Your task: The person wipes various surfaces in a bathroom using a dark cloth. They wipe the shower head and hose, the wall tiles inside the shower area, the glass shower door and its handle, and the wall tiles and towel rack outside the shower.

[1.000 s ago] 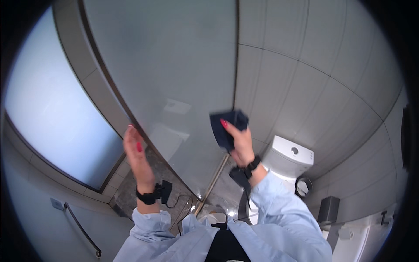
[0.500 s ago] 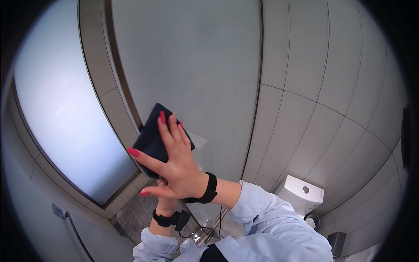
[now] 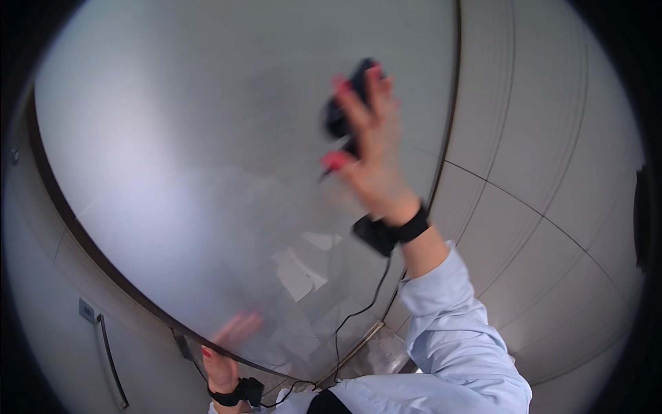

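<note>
"right hand (image 3: 378, 155), raised high in front of the glass panel (image 3: 207, 214): was it open or closed?"

"open, as far as i saw from where i stood. its fingers were stretched out and spread apart, though they were too blurred for me to make out each one."

"and where was the dark cloth (image 3: 336, 121)?"

"under that hand, between it and the glass panel. one part showed up by the fingertips, another stuck out to the left of the fingers, and a bit more was visible just above the thumb. i couldn't tell whether all of it lay flat against the surface."

"what about the left hand (image 3: 221, 372)?"

"well below and off to the left, right at the dark frame (image 3: 110, 272). its fingers were a smear, so i couldn't tell whether they gripped that edge or only rested there."

"anything on the wrists?"

"a black strap (image 3: 414, 224) circled the right one, with a black box (image 3: 374, 236) beside it and a thin cable (image 3: 375, 295) hanging down. the left wore a similar band (image 3: 225, 398)."

"and around them?"

"tiled wall (image 3: 531, 145) on the right, a long slim handle (image 3: 109, 355) on the far left."
</note>
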### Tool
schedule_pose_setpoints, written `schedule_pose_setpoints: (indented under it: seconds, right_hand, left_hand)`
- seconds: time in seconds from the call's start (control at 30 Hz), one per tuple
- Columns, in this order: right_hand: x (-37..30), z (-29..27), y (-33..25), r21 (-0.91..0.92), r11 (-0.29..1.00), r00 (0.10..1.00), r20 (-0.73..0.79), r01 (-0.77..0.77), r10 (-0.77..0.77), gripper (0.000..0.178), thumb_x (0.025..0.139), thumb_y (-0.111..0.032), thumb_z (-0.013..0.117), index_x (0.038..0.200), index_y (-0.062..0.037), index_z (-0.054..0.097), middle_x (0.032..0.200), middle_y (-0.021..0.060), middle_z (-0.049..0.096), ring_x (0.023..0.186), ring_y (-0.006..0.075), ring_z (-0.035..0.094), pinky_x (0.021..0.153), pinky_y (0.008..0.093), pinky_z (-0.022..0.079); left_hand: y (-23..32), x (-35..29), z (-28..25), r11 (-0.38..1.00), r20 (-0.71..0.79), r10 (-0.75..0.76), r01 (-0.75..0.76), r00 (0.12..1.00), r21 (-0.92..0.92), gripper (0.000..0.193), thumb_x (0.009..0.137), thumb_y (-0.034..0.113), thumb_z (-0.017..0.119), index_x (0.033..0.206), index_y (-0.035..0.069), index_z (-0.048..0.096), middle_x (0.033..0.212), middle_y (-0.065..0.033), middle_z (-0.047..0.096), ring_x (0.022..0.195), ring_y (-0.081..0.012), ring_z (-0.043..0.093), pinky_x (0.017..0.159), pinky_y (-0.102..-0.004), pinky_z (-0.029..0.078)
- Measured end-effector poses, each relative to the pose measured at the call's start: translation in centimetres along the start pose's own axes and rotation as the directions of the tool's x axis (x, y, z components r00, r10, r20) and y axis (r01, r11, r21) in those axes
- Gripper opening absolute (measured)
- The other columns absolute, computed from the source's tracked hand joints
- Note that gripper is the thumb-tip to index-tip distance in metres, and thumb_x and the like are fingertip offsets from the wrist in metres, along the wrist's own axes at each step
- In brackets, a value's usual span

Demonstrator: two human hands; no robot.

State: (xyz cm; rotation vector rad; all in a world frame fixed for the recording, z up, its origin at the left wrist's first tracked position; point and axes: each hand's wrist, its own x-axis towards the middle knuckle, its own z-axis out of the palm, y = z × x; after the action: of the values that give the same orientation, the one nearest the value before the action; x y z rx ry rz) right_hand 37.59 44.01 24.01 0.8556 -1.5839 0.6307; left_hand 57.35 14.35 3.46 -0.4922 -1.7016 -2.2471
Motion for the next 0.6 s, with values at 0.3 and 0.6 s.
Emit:
schedule_pose_setpoints:
  seconds: [0.3,0.6]
  right_hand:
    - [-4.2,-4.4,22.0,0.165,0.979,0.987,-0.09,-0.119,0.135,0.056,0.102,-0.039,0.039,0.153,-0.018,0.031,0.163,0.007,0.016,0.15,0.0328,0.005,0.119,0.0495,0.004]
    - [-13.4,-2.9,18.3,0.786,0.445,0.689,-0.033,-0.43,0.724,0.061,0.106,-0.043,0.03,0.151,-0.0013,0.027,0.158,0.0114,0.028,0.146,0.0217,0.026,0.12,0.0341,0.014]
  left_hand:
    - [-0.8,-0.6,1.5,0.994,-0.514,0.055,0.004,0.856,0.113,0.091,0.094,0.072,0.027,0.103,-0.011,0.064,0.096,-0.0251,0.069,0.091,-0.0387,0.067,0.089,-0.0512,0.049]
    - [0.3,0.2,2.1,0.996,-0.705,0.031,-0.077,0.708,-0.033,0.086,0.095,0.07,0.029,0.119,-0.008,0.056,0.102,-0.0267,0.067,0.096,-0.0438,0.066,0.088,-0.0565,0.051]
